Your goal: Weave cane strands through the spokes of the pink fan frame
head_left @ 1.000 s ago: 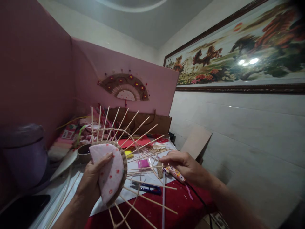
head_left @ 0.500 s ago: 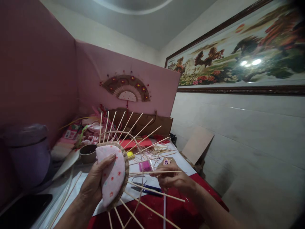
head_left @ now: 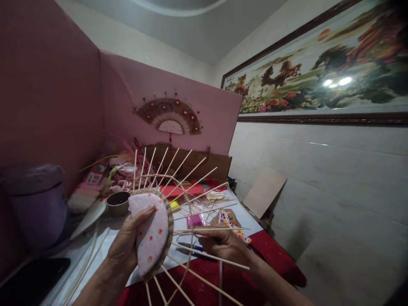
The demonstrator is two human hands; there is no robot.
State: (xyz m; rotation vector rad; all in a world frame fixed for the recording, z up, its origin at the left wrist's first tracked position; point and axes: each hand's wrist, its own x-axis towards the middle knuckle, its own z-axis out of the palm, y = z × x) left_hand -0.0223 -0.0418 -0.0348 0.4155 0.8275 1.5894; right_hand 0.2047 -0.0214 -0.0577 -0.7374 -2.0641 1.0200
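Note:
My left hand point(head_left: 125, 247) grips a half-round pink spotted fabric pad point(head_left: 152, 233) edged with woven brown cord, thumb across its face. Several thin wooden sticks point(head_left: 186, 176) fan out from the pad's rim. My right hand point(head_left: 223, 245) sits behind the lower sticks, fingers curled around a patterned tool handle point(head_left: 234, 227) and touching one horizontal stick. A thin reed strand point(head_left: 190, 221) loops across the sticks.
A white-covered table point(head_left: 248, 223) with red cloth point(head_left: 229, 280) carries blue scissors point(head_left: 195, 251), a brown cup point(head_left: 118, 202), pink and yellow bits, and craft clutter. A finished fan point(head_left: 169, 114) hangs on the pink board. A purple pot point(head_left: 35, 204) stands left; a cardboard sheet point(head_left: 264, 192) leans right.
My right hand has come in from the right side to just behind the lower sticks, bringing the patterned tool with it. The pad and my left hand have shifted slightly rightward.

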